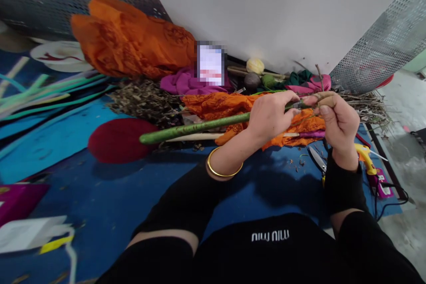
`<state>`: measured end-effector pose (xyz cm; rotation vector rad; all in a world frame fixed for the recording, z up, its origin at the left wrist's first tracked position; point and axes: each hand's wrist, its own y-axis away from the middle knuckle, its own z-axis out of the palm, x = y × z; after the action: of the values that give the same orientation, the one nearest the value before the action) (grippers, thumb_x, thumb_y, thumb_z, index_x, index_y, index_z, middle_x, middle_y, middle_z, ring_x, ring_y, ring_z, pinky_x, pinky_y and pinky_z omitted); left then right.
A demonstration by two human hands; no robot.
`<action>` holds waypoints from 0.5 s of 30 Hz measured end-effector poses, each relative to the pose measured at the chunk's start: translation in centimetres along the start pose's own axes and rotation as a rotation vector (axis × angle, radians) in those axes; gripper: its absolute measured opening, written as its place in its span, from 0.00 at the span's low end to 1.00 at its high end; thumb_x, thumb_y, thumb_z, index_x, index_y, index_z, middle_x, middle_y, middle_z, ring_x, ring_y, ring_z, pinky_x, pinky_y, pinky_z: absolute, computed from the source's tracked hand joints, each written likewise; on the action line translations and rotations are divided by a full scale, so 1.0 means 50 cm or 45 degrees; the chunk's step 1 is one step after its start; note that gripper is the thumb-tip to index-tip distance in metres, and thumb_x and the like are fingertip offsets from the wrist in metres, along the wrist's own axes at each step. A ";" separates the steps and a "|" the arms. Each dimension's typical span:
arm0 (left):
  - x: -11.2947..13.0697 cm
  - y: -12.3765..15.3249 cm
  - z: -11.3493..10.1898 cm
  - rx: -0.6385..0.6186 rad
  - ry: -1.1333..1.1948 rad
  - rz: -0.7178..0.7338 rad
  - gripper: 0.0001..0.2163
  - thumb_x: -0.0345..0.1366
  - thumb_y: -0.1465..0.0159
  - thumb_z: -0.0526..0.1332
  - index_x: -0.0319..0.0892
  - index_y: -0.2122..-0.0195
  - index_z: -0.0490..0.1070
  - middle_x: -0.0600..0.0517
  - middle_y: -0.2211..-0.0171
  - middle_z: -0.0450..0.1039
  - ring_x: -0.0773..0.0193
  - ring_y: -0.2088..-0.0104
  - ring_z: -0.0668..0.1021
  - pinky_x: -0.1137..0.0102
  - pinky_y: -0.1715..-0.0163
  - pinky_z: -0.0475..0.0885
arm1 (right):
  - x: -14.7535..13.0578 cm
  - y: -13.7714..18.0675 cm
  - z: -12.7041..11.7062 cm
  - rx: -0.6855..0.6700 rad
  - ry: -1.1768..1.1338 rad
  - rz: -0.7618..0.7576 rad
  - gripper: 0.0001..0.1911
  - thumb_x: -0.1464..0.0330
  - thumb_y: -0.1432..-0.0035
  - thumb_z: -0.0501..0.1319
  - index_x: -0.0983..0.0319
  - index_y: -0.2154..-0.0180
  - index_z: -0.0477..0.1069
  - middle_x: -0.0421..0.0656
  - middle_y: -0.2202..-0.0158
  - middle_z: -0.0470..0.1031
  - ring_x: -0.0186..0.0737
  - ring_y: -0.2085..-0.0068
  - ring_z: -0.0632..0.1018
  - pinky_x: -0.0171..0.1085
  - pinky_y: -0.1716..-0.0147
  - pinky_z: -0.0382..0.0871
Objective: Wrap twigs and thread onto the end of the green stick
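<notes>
My left hand is wrapped round a long green stick, held up at a slight tilt above the table. The stick's thick rounded end points left, over a dark red round pad. A greyish band shows on the stick just past my left fingertips. My right hand is closed at the stick's right end, pinching a tan strip whose material I cannot make out. Behind and below both hands lies crumpled orange patterned cloth.
Scissors and a yellow glue gun lie at the right, near a purple power strip with a cable. Dry twigs, yarn balls and a lit screen line the back. Long foam-like strips are at left.
</notes>
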<state>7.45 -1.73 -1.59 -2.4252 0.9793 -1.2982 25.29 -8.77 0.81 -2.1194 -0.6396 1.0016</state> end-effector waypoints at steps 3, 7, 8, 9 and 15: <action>-0.002 0.002 0.009 0.032 -0.001 -0.001 0.11 0.30 0.36 0.66 0.46 0.53 0.81 0.51 0.55 0.87 0.55 0.54 0.87 0.65 0.51 0.79 | 0.002 -0.003 0.000 -0.014 0.068 -0.016 0.12 0.63 0.25 0.57 0.56 0.64 0.74 0.42 0.55 0.82 0.44 0.51 0.84 0.48 0.51 0.81; -0.001 0.004 0.022 0.055 -0.009 -0.015 0.14 0.30 0.36 0.65 0.47 0.50 0.79 0.52 0.54 0.87 0.56 0.54 0.87 0.65 0.50 0.80 | 0.014 -0.007 -0.002 -0.003 0.207 -0.088 0.12 0.63 0.26 0.57 0.55 0.64 0.73 0.43 0.55 0.77 0.43 0.51 0.81 0.49 0.49 0.81; 0.001 0.005 0.023 0.049 -0.023 -0.018 0.13 0.30 0.36 0.64 0.47 0.50 0.79 0.52 0.54 0.87 0.56 0.54 0.87 0.65 0.50 0.80 | 0.018 -0.008 -0.003 -0.007 0.229 -0.098 0.12 0.63 0.26 0.57 0.55 0.64 0.73 0.43 0.55 0.76 0.43 0.51 0.81 0.48 0.49 0.81; 0.002 0.005 0.025 0.038 -0.043 -0.021 0.13 0.30 0.35 0.64 0.46 0.51 0.78 0.51 0.54 0.87 0.56 0.54 0.87 0.65 0.50 0.80 | 0.022 -0.008 -0.004 -0.021 0.248 -0.104 0.12 0.63 0.26 0.56 0.55 0.64 0.72 0.43 0.55 0.75 0.43 0.51 0.81 0.48 0.49 0.81; 0.005 0.014 0.045 0.065 -0.205 0.097 0.12 0.33 0.32 0.62 0.44 0.49 0.78 0.50 0.57 0.87 0.55 0.56 0.87 0.66 0.56 0.79 | 0.044 -0.003 -0.012 -0.101 0.368 -0.050 0.14 0.59 0.24 0.53 0.55 0.64 0.69 0.46 0.52 0.75 0.48 0.48 0.78 0.53 0.47 0.79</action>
<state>9.02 -2.66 -3.06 -2.3860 0.9728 -1.0704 27.02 -7.40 0.18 -2.2552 -0.5813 0.6400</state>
